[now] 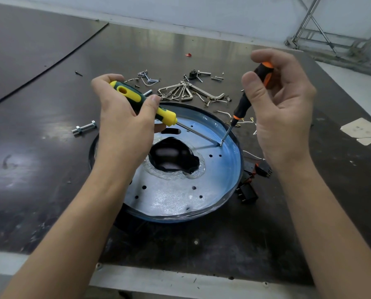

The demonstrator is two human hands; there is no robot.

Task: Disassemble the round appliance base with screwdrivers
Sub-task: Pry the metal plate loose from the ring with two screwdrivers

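Note:
A round metal appliance base (176, 197) lies on the dark table, its blue-tinted plate covered in clear film with a torn black hole in the middle. My left hand (124, 126) grips a green and yellow screwdriver (137, 98), its shaft slanting down to the right. My right hand (283, 108) holds a black and orange screwdriver (245, 102) nearly upright. Both tips meet at one spot (220, 144) near the plate's right rim.
Behind the base lie a set of hex keys (180, 92), several loose screws, clips and wires. A bolt with nuts (84, 127) lies to the left. Black switch parts (248, 192) sit by the base's right edge. Paper scraps (362, 130) are at far right.

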